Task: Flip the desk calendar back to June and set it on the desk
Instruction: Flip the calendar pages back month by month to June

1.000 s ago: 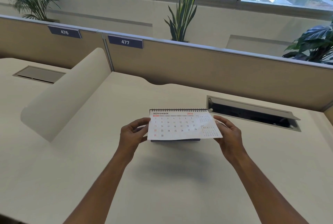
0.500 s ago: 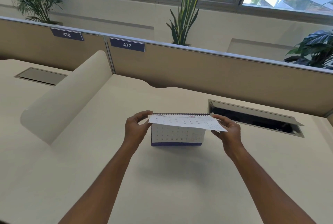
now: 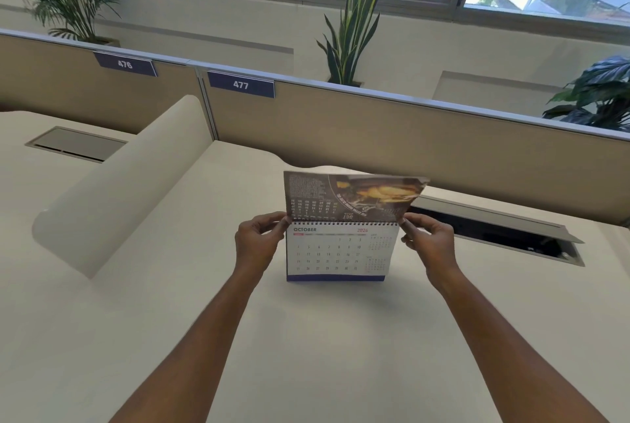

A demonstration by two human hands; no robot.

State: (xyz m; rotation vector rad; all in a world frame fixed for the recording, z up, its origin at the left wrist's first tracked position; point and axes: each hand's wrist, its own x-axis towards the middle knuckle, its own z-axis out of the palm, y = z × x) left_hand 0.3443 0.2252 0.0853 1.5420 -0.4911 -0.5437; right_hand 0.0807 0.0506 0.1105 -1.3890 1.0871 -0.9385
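Note:
A spiral-bound desk calendar (image 3: 341, 254) stands on the cream desk (image 3: 306, 337), its front page reading OCTOBER 2026. One page (image 3: 351, 196) is lifted up over the spiral, its dark printed back with a yellow picture facing me. My left hand (image 3: 257, 240) pinches the calendar's upper left corner at the spiral. At the upper right corner my right hand (image 3: 428, 240) pinches the lifted page.
A curved cream divider (image 3: 119, 184) rises at the left. An open cable slot (image 3: 494, 231) with a raised lid lies behind and right of the calendar. Beige partition panels (image 3: 375, 136) labelled 476 and 477 close off the back, with plants behind them.
The NOVEMBER page has been lifted from the front and swung up over the spiral, uncovering OCTOBER. Both hands rose slightly with the page.

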